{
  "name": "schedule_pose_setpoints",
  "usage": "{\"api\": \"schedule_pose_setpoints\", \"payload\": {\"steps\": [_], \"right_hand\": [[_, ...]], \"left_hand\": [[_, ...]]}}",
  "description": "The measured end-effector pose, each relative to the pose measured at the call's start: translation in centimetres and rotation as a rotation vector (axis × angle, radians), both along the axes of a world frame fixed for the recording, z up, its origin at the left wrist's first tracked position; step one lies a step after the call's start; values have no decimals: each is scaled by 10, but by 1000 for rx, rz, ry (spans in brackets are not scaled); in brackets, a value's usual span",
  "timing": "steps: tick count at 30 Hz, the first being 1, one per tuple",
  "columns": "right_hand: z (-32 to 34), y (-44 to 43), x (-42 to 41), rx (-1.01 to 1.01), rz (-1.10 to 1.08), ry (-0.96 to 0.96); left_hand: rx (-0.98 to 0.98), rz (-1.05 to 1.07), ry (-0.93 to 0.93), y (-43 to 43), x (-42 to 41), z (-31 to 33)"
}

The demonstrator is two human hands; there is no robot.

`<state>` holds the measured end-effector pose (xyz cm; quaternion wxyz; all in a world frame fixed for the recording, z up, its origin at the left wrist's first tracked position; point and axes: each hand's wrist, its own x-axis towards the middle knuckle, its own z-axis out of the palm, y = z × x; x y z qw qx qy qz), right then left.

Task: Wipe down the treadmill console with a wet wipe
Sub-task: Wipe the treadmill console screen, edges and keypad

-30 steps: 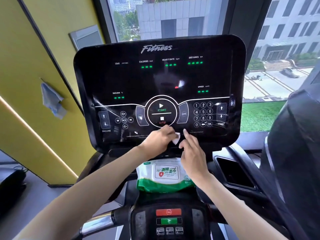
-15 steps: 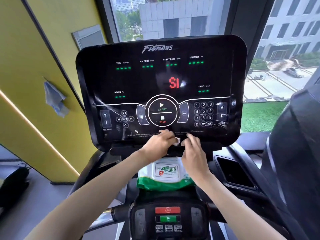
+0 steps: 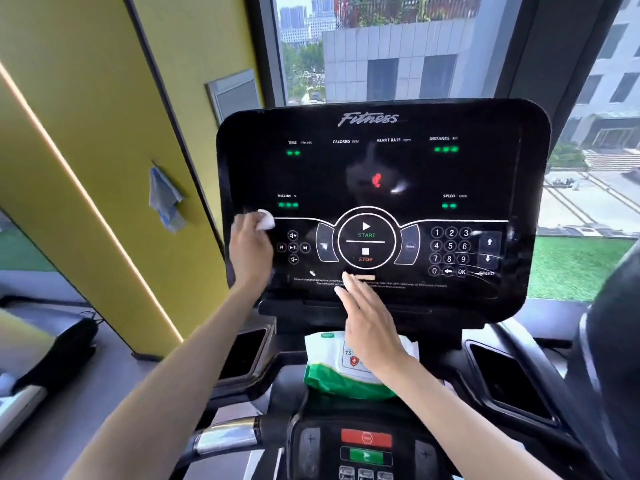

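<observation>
Treadmill console [image 3: 381, 174]: wide black panel, upright, centre of view, tilted back a little. Green readouts lit, one red figure mid-screen, START/STOP ring low centre, number pad to its right.

Yellow wall [image 3: 86, 133] to the left; window [image 3: 398, 46] behind the console, with buildings beyond.

Two recessed pockets flank the ledge below the console, left pocket [image 3: 246, 351] and right pocket [image 3: 509, 389]. Both interiors are dark and their contents cannot be made out.

Wipe pack [image 3: 322, 372]: soft, white over green, red cross on the label. It lies on the ledge between the pockets, just under the console. The right wrist covers part of it. Flap not readable; no wipes visible inside.

Lower control panel [image 3: 366, 445] at the bottom edge, red button above green.

Right hand [image 3: 370, 323]: fingers straight and together, holding nothing, the tips at the console's lower strip just under STOP. Contact with the glass cannot be confirmed.

Left hand [image 3: 247, 247]: raised at the console's left side, over the incline buttons, fingers curled round the wet wipe [image 3: 266, 220].

Blue cloth [image 3: 166, 199] hangs on the yellow wall, well apart from the console.

The wet wipe is a small white wad, sticking out above the fingers and lying against the console's face just below the INCLINE readout.
</observation>
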<state>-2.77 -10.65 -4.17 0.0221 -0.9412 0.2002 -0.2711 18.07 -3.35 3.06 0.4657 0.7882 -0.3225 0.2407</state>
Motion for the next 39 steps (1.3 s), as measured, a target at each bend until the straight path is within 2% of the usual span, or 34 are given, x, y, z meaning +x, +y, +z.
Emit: {"api": "schedule_pose_setpoints", "payload": {"steps": [4,6,8,12,14,17,19,21,24,25,26,27,30,32,34,37,39], "right_hand": [[2,10,13,-12,56,95],[1,11,14,-29,45,116],[0,10,15,-45,12,121],[1,6,16,-30,-31,146],[1,5,17,-34,-34,166],[0,4,15,-64,-25,164],[-3,2,13,-95,-20,161],[-5,0,12,-108,-24,155],[-9,1,14,-116,-22,141],[-10,1,15,-120,-19,139],[-11,1,15,-122,-16,138],[-11,1,16,-125,-15,139],[-9,0,16,-134,-19,141],[-9,-1,15,-142,-7,144],[-10,-3,14,-159,7,142],[-13,-5,15,-170,6,140],[-14,-4,16,-168,1,136]], "left_hand": [[315,-348,-257,0,-42,-39],[401,-418,-350,9,-31,-37],[351,-362,-336,16,-11,-25],[6,-36,27,7,11,2],[-23,-36,60,-3,-3,-1],[267,-434,-290,-6,-29,-31],[420,-562,-430,-1,-21,-36],[284,-450,-374,-4,-5,-26],[-54,-108,-5,-10,6,3],[-109,-68,66,-14,4,7],[-112,-103,55,-17,-2,8],[-57,-211,-23,-20,-12,3],[309,-588,-285,-15,-35,-29],[423,-640,-352,-5,-27,-33],[329,-567,-369,-2,-11,-22],[62,-257,-176,-6,11,5],[44,-202,-117,-10,6,6]]}}
